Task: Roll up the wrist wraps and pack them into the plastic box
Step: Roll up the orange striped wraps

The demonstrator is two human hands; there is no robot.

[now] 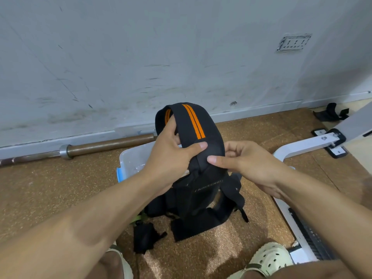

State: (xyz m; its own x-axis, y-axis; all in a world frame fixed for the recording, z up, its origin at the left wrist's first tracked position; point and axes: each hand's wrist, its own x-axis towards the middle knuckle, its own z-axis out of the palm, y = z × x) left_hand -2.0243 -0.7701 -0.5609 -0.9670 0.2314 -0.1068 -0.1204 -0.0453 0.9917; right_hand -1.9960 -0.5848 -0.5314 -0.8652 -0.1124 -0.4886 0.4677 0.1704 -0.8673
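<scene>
Wrist wrap: we hold one black wrist wrap [203, 141] with an orange stripe up in front of us, above the floor; it arches over in a loop, and its lower end hangs toward the pile beneath.
Left hand: our left hand [171, 156] grasps the wrap, thumb pressed across the front of the band and the fingers tucked inside the loop.
Right hand: our right hand [247, 164] pinches the wrap's right edge, its thumb on the black fabric just under the left thumb; the other fingers curl behind, and we cannot quite make out how far they wrap round it.
Plastic box: the clear plastic box [130, 160] sits on the floor behind our hands, mostly hidden by the left hand and wrap, with a blue clip at its left edge.
Pile of straps: more black straps [201, 206] lie heaped on the floor below the raised wrap, just in front of the box.
Small wrap: a smaller black piece [144, 237] lies by itself nearer to us, beside the heap.
Barbell: a barbell [100, 147] lies along the foot of the wall [141, 57], to the left of the box.
Bench frame: a white metal frame [302, 147] stands on the right.
Shoe: a pale clog [269, 260] shows at the bottom right.
Floor: speckled brown floor [50, 188].
</scene>
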